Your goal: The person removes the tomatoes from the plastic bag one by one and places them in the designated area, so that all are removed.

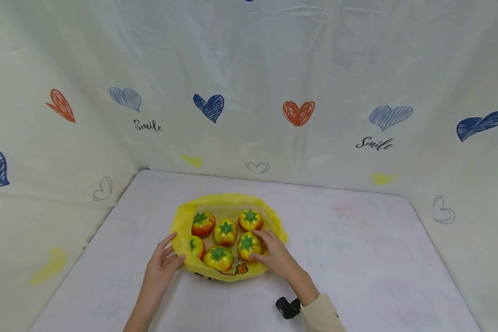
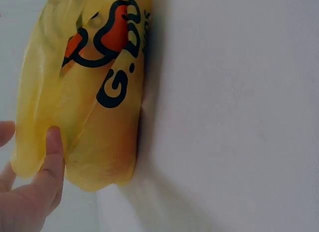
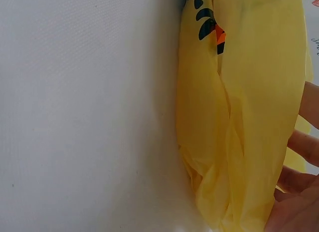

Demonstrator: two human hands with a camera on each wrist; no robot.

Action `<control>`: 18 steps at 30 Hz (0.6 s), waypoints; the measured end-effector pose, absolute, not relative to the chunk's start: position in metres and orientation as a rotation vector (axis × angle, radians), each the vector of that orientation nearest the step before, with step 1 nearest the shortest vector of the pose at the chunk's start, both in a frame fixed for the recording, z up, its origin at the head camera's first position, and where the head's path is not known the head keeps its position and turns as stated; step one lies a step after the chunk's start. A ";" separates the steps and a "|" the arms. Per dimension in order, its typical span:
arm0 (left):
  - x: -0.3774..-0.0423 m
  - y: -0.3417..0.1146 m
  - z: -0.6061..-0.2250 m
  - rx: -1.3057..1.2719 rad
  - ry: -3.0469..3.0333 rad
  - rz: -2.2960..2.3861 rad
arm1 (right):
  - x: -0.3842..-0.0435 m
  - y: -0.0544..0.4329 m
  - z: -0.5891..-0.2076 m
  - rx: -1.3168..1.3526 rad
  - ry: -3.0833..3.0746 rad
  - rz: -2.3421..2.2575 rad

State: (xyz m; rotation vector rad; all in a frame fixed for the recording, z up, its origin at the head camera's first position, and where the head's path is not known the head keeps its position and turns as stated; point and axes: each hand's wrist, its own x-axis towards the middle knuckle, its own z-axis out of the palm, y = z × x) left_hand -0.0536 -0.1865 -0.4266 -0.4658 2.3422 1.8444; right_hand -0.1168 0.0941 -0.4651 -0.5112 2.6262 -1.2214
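Observation:
A yellow plastic bag (image 1: pixel 209 201), its mouth spread wide, sits on the table with several yellow-red tomatoes with green star-shaped tops inside. At the bag's right side, my right hand (image 1: pixel 280 258) reaches over the rim, thumb and fingers round the front right tomato (image 1: pixel 248 246). My left hand (image 1: pixel 159 267) is at the bag's left side, its loosely bent fingers right at the rim. In the left wrist view the thumb (image 2: pixel 53 147) lies against the outside of the printed bag (image 2: pixel 99 142). The right wrist view shows fingers (image 3: pixel 305 144) behind the bag's yellow wall (image 3: pixel 259 92); the tomatoes are hidden there.
A small black object (image 1: pixel 287 308) lies by the right sleeve (image 1: pixel 321 313) near the front of the white table (image 1: pixel 357 258). Behind and beside the table hangs a pale curtain (image 1: pixel 253 60) printed with hearts and lettering.

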 end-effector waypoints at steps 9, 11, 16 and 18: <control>-0.058 -0.186 -0.429 -0.501 2.156 2.012 | -0.118 0.092 -0.465 -0.518 2.597 -1.209; -0.059 -0.186 -0.428 -0.507 2.132 2.036 | -0.119 0.092 -0.464 -0.518 2.595 -1.210; -0.059 -0.185 -0.427 -0.533 2.123 2.029 | -0.120 0.092 -0.465 -0.521 2.606 -1.201; -0.059 -0.185 -0.427 -0.532 2.140 2.021 | -0.120 0.091 -0.466 -0.520 2.614 -1.195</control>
